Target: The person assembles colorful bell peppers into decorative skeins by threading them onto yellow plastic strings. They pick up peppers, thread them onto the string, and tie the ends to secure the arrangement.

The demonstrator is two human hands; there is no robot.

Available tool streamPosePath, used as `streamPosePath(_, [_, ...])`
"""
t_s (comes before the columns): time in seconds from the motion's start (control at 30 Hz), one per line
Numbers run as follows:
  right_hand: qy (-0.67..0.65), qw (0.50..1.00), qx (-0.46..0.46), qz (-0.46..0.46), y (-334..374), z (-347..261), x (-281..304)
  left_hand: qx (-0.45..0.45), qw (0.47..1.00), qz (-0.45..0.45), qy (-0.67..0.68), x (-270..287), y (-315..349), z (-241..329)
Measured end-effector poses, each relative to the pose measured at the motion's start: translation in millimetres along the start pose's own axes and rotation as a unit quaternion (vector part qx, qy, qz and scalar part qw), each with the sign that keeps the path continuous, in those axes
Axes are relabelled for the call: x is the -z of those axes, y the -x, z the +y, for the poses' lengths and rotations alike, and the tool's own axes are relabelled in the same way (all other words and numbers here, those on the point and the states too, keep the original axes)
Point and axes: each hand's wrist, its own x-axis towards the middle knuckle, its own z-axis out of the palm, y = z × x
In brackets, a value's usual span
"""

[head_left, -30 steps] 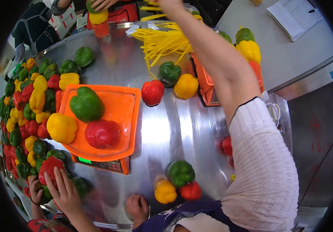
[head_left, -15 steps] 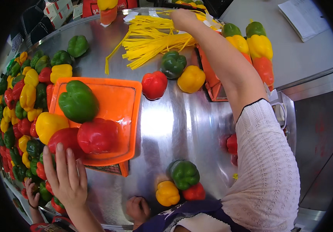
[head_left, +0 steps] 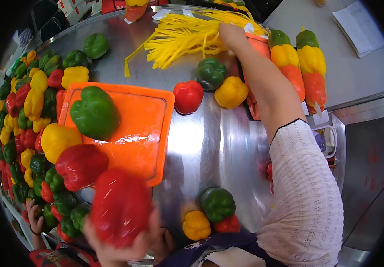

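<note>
My left hand (head_left: 120,251), at the lower left, is wrapped round the underside of a large red bell pepper (head_left: 121,207) and holds it up toward the camera, beside the orange tray (head_left: 134,153). A green bell pepper (head_left: 95,113) rests on the tray, with a yellow bell pepper (head_left: 59,142) and another red one (head_left: 83,165) along its left edge. Far across the table, my right hand (head_left: 233,38) is closed at the right end of a heap of flat yellow strips (head_left: 178,40). Its fingertips are partly hidden.
Mixed bell peppers (head_left: 34,104) are piled at the left. Two loose trios, one with a red pepper (head_left: 188,97), stand on the metal table (head_left: 187,151). Right of my arm lie stacked peppers in clear bags (head_left: 312,66). Another person's hand (head_left: 34,218) is at the lower left.
My left hand has gone from open beside the tray to gripping a red bell pepper and lifting it off the tray. My right hand has shifted right and nearer. The view has shifted slightly.
</note>
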Motion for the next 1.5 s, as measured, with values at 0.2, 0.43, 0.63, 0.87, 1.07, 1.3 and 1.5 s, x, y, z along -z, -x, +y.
streamPosePath(0.2, [-0.226,0.925,-0.144,0.270,-51,26,39,0.065,0.983,0.101,0.141,-32,32,15])
streamPosePath(0.43, [-0.415,0.829,-0.079,0.368,-28,37,95,0.061,0.985,0.080,0.137,-32,27,12])
streamPosePath(0.63, [-0.151,0.980,0.127,0.004,-10,-16,56,0.050,0.986,0.091,0.130,-37,28,8])
streamPosePath(0.87, [-0.025,0.993,0.099,0.057,-10,-9,68,0.072,0.985,0.078,0.134,-31,30,16])
streamPosePath(1.07, [0.175,0.970,0.099,-0.139,9,9,12,0.065,0.984,0.076,0.145,-33,29,8])
streamPosePath(1.3, [0.268,0.958,0.075,-0.076,15,7,-7,0.059,0.985,0.074,0.147,-30,26,11])
streamPosePath(1.5, [0.218,0.971,0.068,0.067,-3,17,25,0.078,0.984,0.073,0.144,-29,30,13])
